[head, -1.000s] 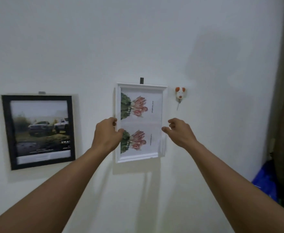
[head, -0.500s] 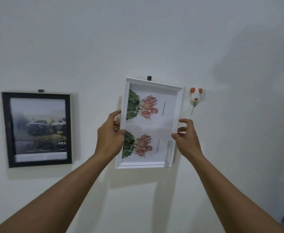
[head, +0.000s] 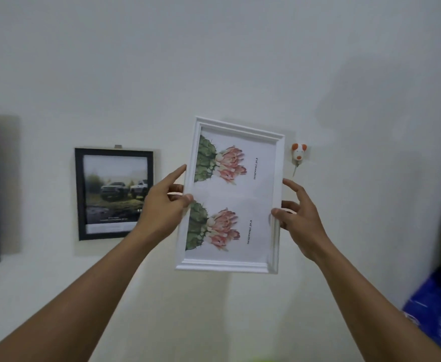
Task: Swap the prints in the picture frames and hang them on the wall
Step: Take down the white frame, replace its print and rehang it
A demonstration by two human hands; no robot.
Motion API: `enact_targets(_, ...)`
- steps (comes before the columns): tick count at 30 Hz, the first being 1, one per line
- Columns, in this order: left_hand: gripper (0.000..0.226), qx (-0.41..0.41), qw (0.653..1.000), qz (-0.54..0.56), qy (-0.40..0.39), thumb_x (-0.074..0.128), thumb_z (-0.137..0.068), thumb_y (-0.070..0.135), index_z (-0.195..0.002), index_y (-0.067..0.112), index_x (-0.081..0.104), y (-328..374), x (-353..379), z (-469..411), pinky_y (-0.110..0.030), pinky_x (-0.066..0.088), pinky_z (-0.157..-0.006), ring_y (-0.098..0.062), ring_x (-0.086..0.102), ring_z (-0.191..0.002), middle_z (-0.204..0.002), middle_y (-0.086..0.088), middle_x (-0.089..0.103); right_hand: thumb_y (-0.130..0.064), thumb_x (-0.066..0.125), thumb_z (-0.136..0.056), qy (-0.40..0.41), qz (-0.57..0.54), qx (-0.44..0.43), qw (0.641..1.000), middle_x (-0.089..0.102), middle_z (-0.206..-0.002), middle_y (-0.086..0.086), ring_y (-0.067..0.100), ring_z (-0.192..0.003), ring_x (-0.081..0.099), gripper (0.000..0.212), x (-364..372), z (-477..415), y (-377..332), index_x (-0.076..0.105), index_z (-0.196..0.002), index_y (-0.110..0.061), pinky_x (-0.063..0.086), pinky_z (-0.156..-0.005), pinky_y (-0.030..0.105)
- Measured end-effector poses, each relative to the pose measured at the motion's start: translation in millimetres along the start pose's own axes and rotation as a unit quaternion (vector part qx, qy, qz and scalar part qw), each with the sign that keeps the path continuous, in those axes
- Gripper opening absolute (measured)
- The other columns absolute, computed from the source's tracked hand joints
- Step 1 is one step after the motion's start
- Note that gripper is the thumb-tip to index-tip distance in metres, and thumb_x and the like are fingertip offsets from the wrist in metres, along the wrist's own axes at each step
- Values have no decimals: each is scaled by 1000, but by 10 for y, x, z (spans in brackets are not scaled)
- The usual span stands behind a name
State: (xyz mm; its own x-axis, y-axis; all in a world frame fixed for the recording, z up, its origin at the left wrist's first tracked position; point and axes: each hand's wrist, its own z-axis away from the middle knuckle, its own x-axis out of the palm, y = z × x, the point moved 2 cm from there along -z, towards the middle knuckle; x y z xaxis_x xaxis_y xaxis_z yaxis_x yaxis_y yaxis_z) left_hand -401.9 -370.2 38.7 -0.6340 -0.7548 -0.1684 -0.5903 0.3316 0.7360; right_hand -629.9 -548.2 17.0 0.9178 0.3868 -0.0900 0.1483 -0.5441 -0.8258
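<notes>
The white frame [head: 224,265] with the cactus-flower print [head: 230,194] is held up in front of the wall [head: 214,61], tilted a bit clockwise. Its left edge is pinched by the left hand [head: 162,212], thumb on front, index finger stretched out; the right edge is gripped likewise by the right hand [head: 303,223]. The black frame [head: 79,194] with the trucks is hung further left, a mouse hook [head: 298,152] just right
</notes>
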Motion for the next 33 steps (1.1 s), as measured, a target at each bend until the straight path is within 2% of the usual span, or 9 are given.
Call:
enact_targets(5,78,-119,983,79,-119,60,-92,6,-142,56,28,-56,-783,854,-43,58,-81,-23,62,-103,-118,-2,60,3,63,-89,-27,-22,46,998,67,-109,12,25,-99,68,65,551,929,-194,51,-133,-43,60,-76,37)
enact_targets(9,94,-183,970,56,-147,63,-85,-6,-142,59,25,-225,-1448,1669,-41,60,-72,-25,63,-103,-115,-2,60,6,62,-87,-50,-27,105,993,68,-106,18,29,-94,70,64,1073,1736,-87,56,-128,-43,59,-84,47)
enact_targets(15,73,-295,949,88,-67,65,-85,-4,-139,41,44,-716,-2246,2779,-42,58,-78,-27,70,-96,-107,-6,72,10,61,-85,-82,-33,198,976,68,-102,19,24,-84,70,64,1845,2859,178,57,-129,-36,60,-80,46)
enact_targets(18,80,-349,923,105,-122,63,-86,-6,-142,44,35,-879,-2468,3225,-43,57,-81,-29,70,-98,-108,-6,73,10,63,-84,-97,-22,245,964,68,-100,23,31,-86,70,63,2113,3262,388,57,-131,-32,58,-84,51)
enact_targets(21,95,-394,901,84,-161,62,-82,-14,-144,49,27,-1008,-2601,3600,-30,56,-64,-26,71,-94,-110,-2,72,12,63,-84,-123,0,287,950,69,-86,11,18,-73,69,61,2291,3552,627,58,-131,-26,58,-69,32)
enact_targets(24,91,-398,908,33,-126,65,-81,-11,-145,46,32,-1180,-2685,3803,-23,53,-59,-18,71,-90,-110,3,72,4,66,-87,-155,34,310,937,69,-104,8,15,-83,66,51,2538,3767,900,58,-131,-20,53,-67,22)
enact_targets(27,89,-350,924,-65,-138,69,-81,-1,-142,51,31,-1287,-2647,3907,-21,56,-66,-5,68,-97,-114,13,65,-30,64,-95,-197,113,282,932,54,-128,-4,17,-111,58,35,2922,3904,1060,58,-129,-27,52,-88,32)
enact_targets(29,85,-302,932,-126,-158,67,-82,-1,-139,52,33,-1335,-2553,3976,-16,56,-71,4,64,-97,-109,23,64,-49,59,-94,-226,87,286,927,56,-128,-6,14,-114,58,37,3202,3947,999,59,-126,-31,53,-93,40)
enact_targets(33,71,-253,936,-177,-169,64,-82,1,-133,48,46,-1402,-2343,4098,-6,49,-70,15,60,-93,-96,35,62,-54,61,-91,-185,-43,368,910,62,-115,-4,12,-103,62,44,3458,3980,888,55,-123,-24,58,-86,46)
